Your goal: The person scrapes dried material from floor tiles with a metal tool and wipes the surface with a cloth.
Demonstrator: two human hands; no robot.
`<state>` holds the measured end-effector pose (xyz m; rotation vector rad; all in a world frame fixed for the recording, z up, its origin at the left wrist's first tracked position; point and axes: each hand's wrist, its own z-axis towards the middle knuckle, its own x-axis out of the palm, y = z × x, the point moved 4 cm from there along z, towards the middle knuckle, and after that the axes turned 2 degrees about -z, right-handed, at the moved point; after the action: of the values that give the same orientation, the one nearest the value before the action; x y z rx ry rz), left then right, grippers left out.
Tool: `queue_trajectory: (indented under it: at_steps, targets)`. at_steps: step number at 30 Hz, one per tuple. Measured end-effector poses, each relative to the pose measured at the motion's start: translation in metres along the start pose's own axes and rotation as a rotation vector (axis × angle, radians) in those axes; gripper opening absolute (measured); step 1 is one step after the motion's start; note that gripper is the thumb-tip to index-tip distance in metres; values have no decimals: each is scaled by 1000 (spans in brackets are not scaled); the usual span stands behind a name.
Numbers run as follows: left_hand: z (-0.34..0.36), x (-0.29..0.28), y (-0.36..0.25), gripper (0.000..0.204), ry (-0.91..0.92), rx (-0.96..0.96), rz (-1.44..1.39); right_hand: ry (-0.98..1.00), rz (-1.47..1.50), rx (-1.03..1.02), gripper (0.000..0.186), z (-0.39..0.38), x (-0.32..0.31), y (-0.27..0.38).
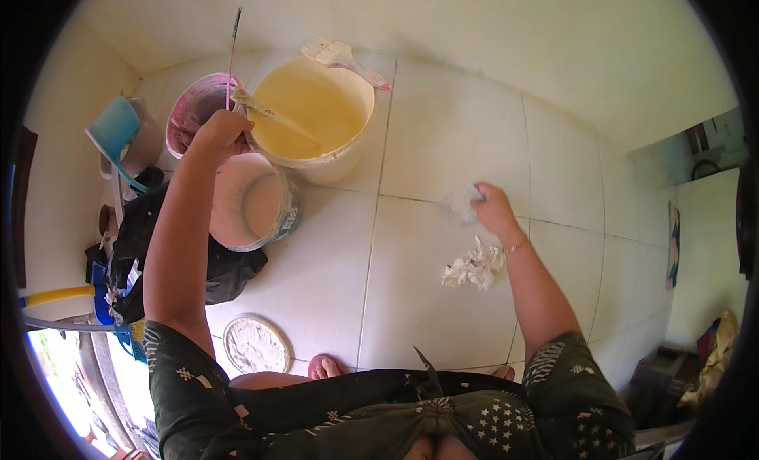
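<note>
My left hand (226, 133) is closed at the point where several bucket rims meet. A thin pink and dark stick (232, 60) rises from right behind its knuckles; what the fingers grip is hidden. Beside it stand a large bucket of pale yellow paint (360, 136), a pink-stained bucket (175, 126) and a clear-walled bucket with pinkish contents (288, 211). A flat paint-smeared stick (273, 112) leans into the yellow paint. My right hand (495, 209) is closed on a blurred, whitish crumpled wad (460, 204) above the tiles. Just below lies a crumpled white heap (474, 264).
A wide paint-caked brush (344, 56) rests across the yellow bucket's far rim. A smeared round lid (257, 344) lies near my foot (326, 367). At left are a blue dipper (117, 128), black plastic (233, 274) and a yellow-handled tool (59, 295). White wall (506, 33) borders the tiled floor.
</note>
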<state>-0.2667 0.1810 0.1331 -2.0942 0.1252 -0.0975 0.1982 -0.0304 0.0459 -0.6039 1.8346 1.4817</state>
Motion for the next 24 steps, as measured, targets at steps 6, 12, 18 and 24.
queue_trajectory:
  at_steps: [6, 12, 18, 24]
  targets:
    - [-16, -13, 0, 26, -46, 40, 31, 203, -60, 39, 23, 89, 0, 56]
    - [-31, -7, -10, 25, -174, 144, 176, 5, -342, -248, 23, 143, 30, 72]
    - [-29, 0, -17, 36, -228, 206, 298, 460, -584, -158, 36, 109, 91, 72]
    - [-103, 19, -39, 44, -494, 513, 886, 575, -313, -410, 32, 29, 103, 123]
